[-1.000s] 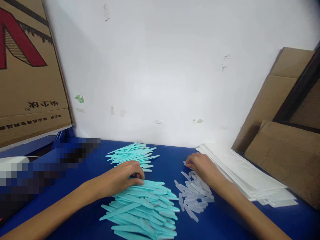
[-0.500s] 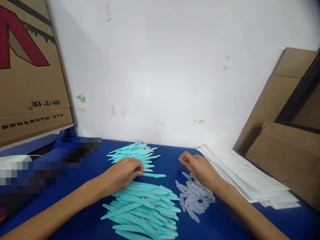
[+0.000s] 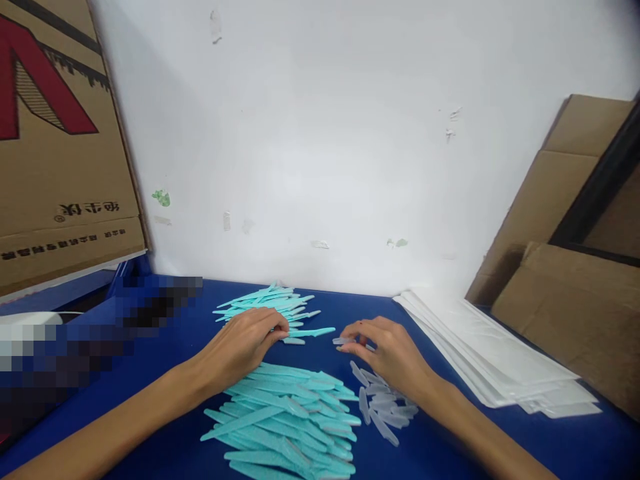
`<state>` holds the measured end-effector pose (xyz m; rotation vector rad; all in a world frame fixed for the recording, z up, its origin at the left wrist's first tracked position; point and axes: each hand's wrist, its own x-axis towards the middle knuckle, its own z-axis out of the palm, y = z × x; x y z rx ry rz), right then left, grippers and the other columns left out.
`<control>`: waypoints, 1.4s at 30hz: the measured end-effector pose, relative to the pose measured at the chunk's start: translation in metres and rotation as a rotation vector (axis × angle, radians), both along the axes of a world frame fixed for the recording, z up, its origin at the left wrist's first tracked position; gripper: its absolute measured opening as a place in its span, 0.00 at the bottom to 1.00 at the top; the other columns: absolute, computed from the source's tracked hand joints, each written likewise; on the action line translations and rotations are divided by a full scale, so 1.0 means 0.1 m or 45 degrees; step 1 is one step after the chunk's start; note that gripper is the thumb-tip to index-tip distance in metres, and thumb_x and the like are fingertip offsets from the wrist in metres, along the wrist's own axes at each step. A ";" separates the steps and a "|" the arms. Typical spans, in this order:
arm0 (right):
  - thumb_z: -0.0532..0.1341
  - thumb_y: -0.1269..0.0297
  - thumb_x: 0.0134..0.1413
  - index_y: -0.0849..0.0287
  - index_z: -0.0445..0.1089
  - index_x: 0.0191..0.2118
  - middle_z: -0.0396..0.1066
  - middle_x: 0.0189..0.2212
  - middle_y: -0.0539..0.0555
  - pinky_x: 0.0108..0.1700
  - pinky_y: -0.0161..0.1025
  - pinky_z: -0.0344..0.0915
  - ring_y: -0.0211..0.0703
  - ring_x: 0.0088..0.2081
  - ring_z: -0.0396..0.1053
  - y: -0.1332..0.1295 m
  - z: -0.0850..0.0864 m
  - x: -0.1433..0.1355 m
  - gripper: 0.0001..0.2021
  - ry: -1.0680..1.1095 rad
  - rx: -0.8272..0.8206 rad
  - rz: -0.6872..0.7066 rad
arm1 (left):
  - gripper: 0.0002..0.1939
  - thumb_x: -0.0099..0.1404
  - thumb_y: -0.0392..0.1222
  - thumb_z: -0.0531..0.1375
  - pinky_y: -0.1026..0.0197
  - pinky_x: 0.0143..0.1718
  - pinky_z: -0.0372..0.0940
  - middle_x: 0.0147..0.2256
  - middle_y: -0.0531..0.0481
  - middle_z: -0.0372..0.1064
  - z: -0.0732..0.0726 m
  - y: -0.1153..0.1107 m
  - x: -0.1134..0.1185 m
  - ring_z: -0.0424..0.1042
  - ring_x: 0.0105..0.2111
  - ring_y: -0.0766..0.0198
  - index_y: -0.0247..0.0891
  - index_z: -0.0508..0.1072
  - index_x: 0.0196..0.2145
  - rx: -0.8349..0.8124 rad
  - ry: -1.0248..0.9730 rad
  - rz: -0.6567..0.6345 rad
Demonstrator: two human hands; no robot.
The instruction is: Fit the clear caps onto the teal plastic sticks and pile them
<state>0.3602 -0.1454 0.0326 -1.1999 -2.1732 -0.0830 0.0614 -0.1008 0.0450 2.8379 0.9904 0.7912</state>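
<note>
My left hand [image 3: 255, 337] pinches a teal eyebrow razor [image 3: 315, 332] by its handle, with the blade end pointing right. Across a small gap, my right hand [image 3: 383, 343] holds a clear plastic blade cap [image 3: 342, 341] between thumb and fingers. Cap and razor tip are apart but close. Below my left hand lies a large pile of teal razors [image 3: 295, 420]. Beyond it, partly hidden by that hand, sits a smaller razor pile [image 3: 270, 300]. Loose clear caps [image 3: 384, 403] are heaped under my right hand, which covers some of them.
A blue table [image 3: 165, 347] runs up to a white wall [image 3: 325, 147]. Flat white bags or sleeves [image 3: 495, 353] are stacked at the right, beside cardboard [image 3: 575, 313]. At the left stands a large printed carton [image 3: 65, 153]; a blurred patch hides the area below it.
My right hand has moved left and down, bringing the clear cap near the razor's tip. My left hand has raised the razor slightly.
</note>
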 end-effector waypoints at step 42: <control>0.54 0.65 0.70 0.57 0.76 0.45 0.79 0.43 0.58 0.49 0.51 0.66 0.53 0.44 0.76 0.24 0.15 0.50 0.12 -0.420 0.115 -0.336 | 0.13 0.77 0.40 0.49 0.53 0.41 0.55 0.38 0.46 0.75 0.03 0.39 -0.35 0.66 0.39 0.54 0.37 0.72 0.40 0.368 0.237 0.222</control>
